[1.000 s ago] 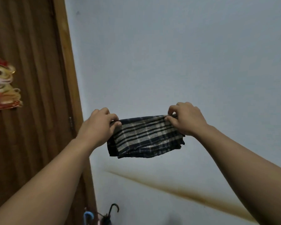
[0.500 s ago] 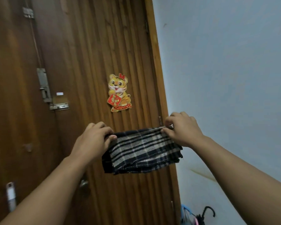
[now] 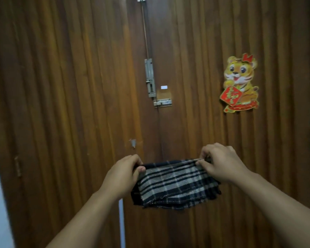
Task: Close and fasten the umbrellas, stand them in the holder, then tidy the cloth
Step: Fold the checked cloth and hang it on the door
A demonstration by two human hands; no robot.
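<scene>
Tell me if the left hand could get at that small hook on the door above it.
Probably yes: the hook sits just above the left hand with nothing between, but that hand grips the plaid cloth and would need to let go.

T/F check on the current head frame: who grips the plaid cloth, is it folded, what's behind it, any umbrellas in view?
1. Both hands pinch the plaid cloth at its top edge, left hand and right hand. True.
2. The cloth hangs spread out in one layer. False: it is folded, with stacked layers at its lower edge.
3. A tiger sticker is on the wooden door, up and right of the cloth. True.
4. Umbrellas stand below the cloth. False: none are in view.
</scene>
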